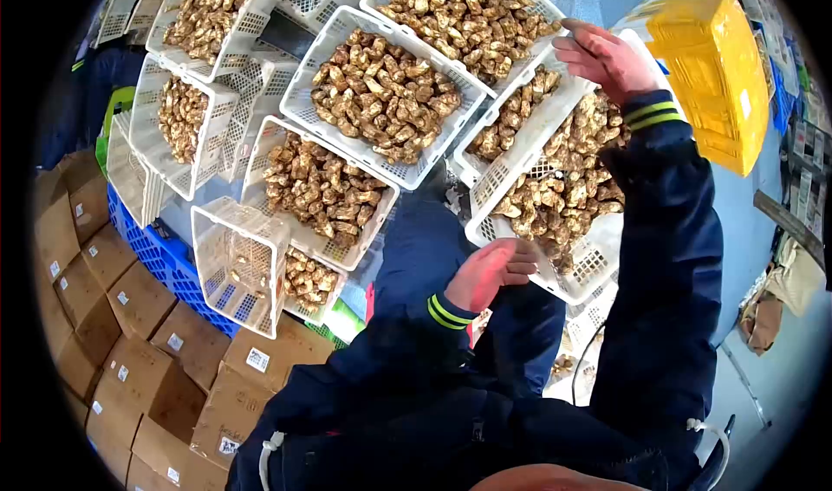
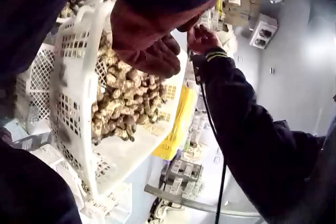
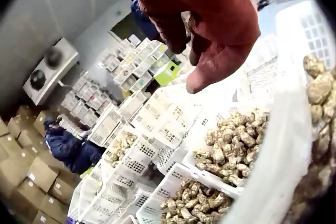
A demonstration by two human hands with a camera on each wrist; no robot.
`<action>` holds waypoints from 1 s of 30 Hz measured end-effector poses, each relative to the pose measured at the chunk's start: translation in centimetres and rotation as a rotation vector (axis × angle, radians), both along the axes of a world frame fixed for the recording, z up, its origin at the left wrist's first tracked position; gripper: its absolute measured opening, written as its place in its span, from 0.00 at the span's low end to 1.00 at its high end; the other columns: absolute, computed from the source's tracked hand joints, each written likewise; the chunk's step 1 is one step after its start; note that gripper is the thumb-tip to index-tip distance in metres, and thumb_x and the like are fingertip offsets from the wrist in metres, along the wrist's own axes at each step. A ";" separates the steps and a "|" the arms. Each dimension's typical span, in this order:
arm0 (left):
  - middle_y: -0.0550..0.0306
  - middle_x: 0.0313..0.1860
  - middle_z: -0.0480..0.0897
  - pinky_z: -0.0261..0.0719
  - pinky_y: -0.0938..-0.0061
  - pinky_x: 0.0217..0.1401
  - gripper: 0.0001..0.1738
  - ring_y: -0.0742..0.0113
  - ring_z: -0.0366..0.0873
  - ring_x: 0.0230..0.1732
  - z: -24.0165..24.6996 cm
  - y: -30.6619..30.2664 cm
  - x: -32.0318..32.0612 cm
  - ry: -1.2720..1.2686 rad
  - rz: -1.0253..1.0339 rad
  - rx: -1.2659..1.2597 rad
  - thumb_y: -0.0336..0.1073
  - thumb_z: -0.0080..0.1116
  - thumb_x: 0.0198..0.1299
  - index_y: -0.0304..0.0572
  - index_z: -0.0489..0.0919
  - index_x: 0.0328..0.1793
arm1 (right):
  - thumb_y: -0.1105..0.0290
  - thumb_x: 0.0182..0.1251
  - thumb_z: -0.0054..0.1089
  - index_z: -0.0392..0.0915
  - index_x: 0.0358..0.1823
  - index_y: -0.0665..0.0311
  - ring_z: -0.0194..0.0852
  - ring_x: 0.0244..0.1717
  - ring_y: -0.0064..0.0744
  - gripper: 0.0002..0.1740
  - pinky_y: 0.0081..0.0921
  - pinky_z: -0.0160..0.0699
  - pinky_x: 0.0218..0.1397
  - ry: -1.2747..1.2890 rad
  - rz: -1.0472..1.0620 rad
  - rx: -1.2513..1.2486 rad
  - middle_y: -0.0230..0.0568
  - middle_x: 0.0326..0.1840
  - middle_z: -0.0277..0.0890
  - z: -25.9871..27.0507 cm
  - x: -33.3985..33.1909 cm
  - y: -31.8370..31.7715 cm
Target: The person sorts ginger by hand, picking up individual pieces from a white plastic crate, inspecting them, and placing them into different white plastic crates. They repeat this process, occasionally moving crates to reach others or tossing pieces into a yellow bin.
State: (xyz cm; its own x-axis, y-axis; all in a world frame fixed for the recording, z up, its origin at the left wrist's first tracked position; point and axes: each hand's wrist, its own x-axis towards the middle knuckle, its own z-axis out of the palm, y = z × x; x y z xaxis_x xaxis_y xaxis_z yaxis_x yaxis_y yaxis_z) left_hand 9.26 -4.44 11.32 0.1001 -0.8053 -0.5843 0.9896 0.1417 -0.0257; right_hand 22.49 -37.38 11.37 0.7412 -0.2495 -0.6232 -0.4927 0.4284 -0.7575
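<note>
My left hand [image 1: 492, 274] hovers at the near rim of a white perforated basket [image 1: 520, 169], its fingers straight and close together. Inside that basket lie knobbly brown-and-white mushrooms [image 1: 568, 188]. In the left wrist view the same hand [image 2: 144, 43] overlaps the mushrooms. Toward the basket's far end, my right hand [image 1: 607, 62] is raised with loosely bent fingers pointing left. The right wrist view shows that hand [image 3: 202, 29] from close by, its darkened fingertips hanging over the baskets. No mushroom shows clearly in either hand.
More mushroom-filled baskets [image 1: 303, 66] stand to the left, some stacked or tilted. A yellow taped box [image 1: 706, 79] sits right of the work basket. Cardboard boxes [image 1: 143, 318] and a blue crate [image 1: 165, 261] line the left. Another person [image 3: 68, 148] in dark clothes is farther off.
</note>
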 end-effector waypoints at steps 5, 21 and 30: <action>0.48 0.45 0.75 0.72 0.70 0.49 0.21 0.63 0.73 0.44 1.5 2.2 4.0 0.118 0.142 0.121 0.42 0.45 0.63 0.29 0.67 0.53 | 0.68 0.64 0.44 0.63 0.55 0.64 0.67 0.52 0.36 0.19 0.29 0.67 0.55 0.224 -0.522 1.224 0.42 0.54 0.66 -15.3 4.9 -1.8; 0.50 0.51 0.75 0.70 0.68 0.54 0.22 0.63 0.74 0.50 -3.6 3.1 5.8 0.315 0.288 0.222 0.44 0.39 0.66 0.35 0.66 0.57 | 0.54 0.67 0.35 0.63 0.59 0.52 0.59 0.59 0.37 0.22 0.45 0.47 0.62 0.674 -0.073 -0.129 0.28 0.62 0.62 -43.5 5.7 -1.4; 0.48 0.47 0.76 0.71 0.68 0.52 0.22 0.61 0.75 0.47 -4.4 2.6 5.8 0.299 0.307 0.292 0.44 0.39 0.66 0.32 0.68 0.55 | 0.64 0.63 0.49 0.72 0.34 0.58 0.72 0.28 0.34 0.07 0.29 0.74 0.32 0.311 -0.758 0.226 0.36 0.28 0.73 -26.9 13.7 4.1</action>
